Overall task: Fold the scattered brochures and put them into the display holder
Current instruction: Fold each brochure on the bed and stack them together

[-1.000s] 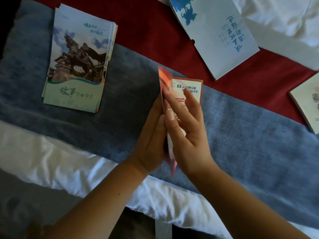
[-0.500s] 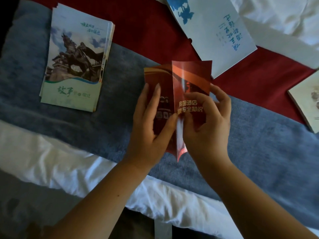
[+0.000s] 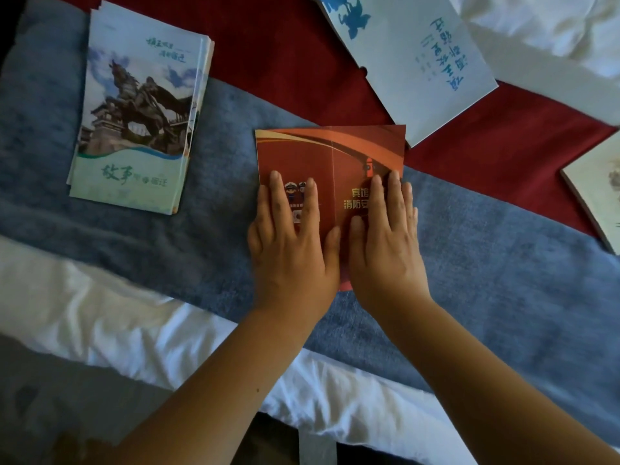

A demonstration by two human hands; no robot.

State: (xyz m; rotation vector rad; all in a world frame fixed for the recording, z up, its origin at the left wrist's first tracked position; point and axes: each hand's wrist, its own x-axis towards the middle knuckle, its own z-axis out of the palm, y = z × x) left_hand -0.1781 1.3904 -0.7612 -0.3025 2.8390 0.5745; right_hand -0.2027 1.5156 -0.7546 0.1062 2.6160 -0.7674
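— Where is the red brochure (image 3: 302, 152) found?
— It is spread flat on the blue blanket (image 3: 503, 263), pressed down by the left hand (image 3: 290, 250) and the right hand (image 3: 385, 250), both laid with fingers straight

Left grip (image 3: 292, 251), right grip (image 3: 385, 251) atop brochure (image 3: 330, 152)

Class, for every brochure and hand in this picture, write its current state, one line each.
Red paper brochure: open flat on the blue-grey blanket, two panels showing.
Left hand: flat, fingers straight, pressing the left panel.
Right hand: flat, fingers straight, pressing the right panel.
Stack of green-and-white horse-statue brochures: folded, piled, untouched.
White brochure with blue lettering: flat on the red cloth, untouched.
Beige booklet: partly out of frame.
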